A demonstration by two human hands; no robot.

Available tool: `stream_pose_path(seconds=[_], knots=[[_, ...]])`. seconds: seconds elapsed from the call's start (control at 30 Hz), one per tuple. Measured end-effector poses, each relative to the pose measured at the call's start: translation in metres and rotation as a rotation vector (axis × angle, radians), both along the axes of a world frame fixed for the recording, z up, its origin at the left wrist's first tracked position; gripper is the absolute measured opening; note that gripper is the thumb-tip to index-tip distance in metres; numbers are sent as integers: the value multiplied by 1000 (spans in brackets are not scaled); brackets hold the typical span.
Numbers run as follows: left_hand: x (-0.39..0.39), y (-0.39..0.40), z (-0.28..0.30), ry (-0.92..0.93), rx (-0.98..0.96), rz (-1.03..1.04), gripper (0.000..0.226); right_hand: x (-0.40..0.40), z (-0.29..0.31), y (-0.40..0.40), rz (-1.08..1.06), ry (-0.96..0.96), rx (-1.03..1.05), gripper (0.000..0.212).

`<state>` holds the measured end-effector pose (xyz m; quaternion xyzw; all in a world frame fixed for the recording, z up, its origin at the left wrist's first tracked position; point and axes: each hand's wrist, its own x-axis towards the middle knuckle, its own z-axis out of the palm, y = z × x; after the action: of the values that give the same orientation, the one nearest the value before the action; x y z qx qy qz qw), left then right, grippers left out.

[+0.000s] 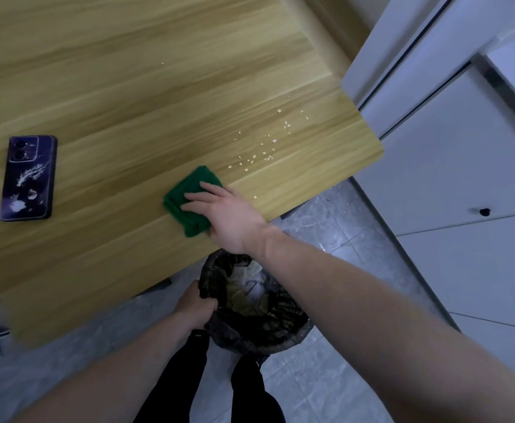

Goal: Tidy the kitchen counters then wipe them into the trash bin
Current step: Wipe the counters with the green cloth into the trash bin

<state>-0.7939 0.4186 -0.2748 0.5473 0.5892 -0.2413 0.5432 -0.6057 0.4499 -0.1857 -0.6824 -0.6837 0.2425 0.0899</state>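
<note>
A folded green cloth [189,196] lies flat on the wooden counter [128,102] near its front edge. My right hand [228,215] presses down on the cloth with fingers spread over it. Pale crumbs [265,148] are scattered on the counter just right of the cloth, toward the corner. Below the counter edge stands a trash bin [259,312] lined with a black bag and holding scraps. My left hand [195,309] grips the bin's left rim, holding it under the edge.
A dark purple phone [28,178] lies face down on the counter's left side. White cabinet doors [464,178] stand to the right. A few crumbs lie on the grey tiled floor [354,206] by the counter corner. My legs are below the bin.
</note>
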Motion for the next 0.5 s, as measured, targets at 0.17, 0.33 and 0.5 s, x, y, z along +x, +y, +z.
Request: stream_pose_path(seconds=[0.17, 0.33, 0.5], knots=[[-1, -1, 2, -25, -13, 50, 24, 2, -10, -76, -76, 55, 51, 73], [-1, 0, 2, -52, -54, 93, 54, 6, -17, -157, -103, 30, -61, 77], [8, 2, 5, -60, -38, 49, 60, 21, -8, -205, -365, 108, -38, 78]])
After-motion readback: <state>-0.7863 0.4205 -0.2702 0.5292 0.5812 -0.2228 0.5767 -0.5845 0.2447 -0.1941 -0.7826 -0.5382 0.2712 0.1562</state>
